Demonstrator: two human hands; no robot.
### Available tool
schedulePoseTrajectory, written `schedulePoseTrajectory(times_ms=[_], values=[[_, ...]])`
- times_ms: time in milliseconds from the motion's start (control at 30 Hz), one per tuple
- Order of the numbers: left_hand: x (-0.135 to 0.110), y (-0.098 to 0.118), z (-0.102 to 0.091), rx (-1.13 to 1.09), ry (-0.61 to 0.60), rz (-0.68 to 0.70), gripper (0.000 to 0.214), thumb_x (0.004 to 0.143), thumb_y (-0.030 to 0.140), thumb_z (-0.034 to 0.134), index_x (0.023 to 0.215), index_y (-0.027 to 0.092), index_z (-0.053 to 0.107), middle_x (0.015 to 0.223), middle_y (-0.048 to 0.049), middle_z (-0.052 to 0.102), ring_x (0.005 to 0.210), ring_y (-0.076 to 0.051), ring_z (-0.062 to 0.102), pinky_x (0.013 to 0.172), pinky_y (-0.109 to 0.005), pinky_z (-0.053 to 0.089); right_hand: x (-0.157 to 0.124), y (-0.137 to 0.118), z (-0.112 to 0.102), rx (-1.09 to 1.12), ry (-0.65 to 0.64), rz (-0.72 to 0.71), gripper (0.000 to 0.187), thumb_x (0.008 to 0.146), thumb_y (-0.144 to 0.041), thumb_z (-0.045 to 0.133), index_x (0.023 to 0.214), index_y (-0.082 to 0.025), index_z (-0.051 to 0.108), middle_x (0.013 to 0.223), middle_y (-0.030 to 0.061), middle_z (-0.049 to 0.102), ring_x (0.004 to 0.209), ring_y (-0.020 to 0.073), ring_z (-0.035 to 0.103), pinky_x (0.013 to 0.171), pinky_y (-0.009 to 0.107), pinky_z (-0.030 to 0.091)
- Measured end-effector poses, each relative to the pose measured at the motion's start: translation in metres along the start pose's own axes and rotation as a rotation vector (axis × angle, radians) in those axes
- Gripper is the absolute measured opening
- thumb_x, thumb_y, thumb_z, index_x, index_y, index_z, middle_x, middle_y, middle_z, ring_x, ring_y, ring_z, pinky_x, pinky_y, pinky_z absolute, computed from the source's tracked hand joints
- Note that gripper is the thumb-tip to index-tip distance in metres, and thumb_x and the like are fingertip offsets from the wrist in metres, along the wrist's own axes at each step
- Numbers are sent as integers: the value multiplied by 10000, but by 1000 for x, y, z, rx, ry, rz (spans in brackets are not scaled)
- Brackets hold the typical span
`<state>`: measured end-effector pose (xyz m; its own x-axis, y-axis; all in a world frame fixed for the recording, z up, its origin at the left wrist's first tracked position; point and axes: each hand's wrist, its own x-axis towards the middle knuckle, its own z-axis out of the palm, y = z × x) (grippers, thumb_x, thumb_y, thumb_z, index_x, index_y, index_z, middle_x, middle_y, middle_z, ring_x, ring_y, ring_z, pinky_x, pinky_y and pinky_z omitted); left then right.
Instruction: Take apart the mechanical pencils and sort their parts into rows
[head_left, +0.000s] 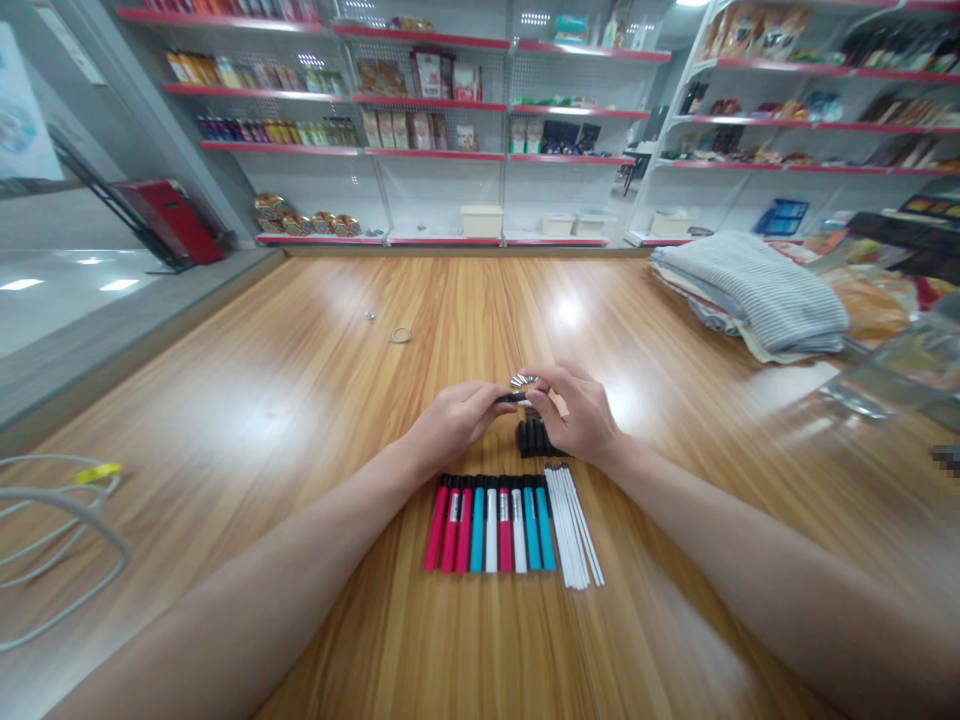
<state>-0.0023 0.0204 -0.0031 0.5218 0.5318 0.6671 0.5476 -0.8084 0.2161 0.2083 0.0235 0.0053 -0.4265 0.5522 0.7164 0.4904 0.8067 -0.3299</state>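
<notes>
My left hand [466, 415] pinches a small black pen part [513, 398], held level just above the table. The thumb and fingers of my right hand [581, 412] are closed at its other end. Behind them, small silver pen tips [519, 381] lie partly hidden by my fingers. Short black pen pieces [531, 438] are lined up under my right hand. Nearer to me is a row of pen barrels [491, 530] in pinkish red, blue and white, with black upper ends. White pen refills [574, 530] with dark tips lie beside them on the right.
The wooden table [315, 560] carries a pale cable [82, 510] at the left and a small grey ring [401, 336] farther back. Folded striped cloth [757, 290] and a clear container [877, 370] stand at the right. Stocked shelves [427, 100] line the back.
</notes>
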Motion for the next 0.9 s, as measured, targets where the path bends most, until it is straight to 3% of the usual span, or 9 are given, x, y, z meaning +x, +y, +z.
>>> schedulePoseTrajectory(times_ms=[333,500,667,900], values=[[-1,-1,1,-2,-4,-1,206,919,314,505,1055,178,576,872,-46,683,782,-136,644,735,-243,502,0,-1,-1,-6,-12,-20,310,880,-237,502,1190,-228,527,966,62,656,885,217,575,796,381,476],[-2,-2,2,18,-19,28,187,912,307,518,1021,171,588,838,-41,680,747,-133,645,701,-232,500,1,0,-1,-10,-26,-6,276,899,-252,494,1170,-221,542,849,49,661,801,204,569,756,365,475],[-2,-1,2,-7,7,31,162,909,264,523,1027,166,576,877,-42,683,765,-131,645,716,-232,503,1,1,0,28,-14,-52,313,891,-259,506,1203,-228,509,960,67,640,905,218,573,810,384,475],[-2,0,-2,-15,-51,3,196,920,255,495,1078,165,566,881,-61,662,779,-146,630,715,-251,497,1,-1,1,26,-38,-52,263,905,-199,461,1158,-214,531,958,66,632,873,196,569,803,361,479]])
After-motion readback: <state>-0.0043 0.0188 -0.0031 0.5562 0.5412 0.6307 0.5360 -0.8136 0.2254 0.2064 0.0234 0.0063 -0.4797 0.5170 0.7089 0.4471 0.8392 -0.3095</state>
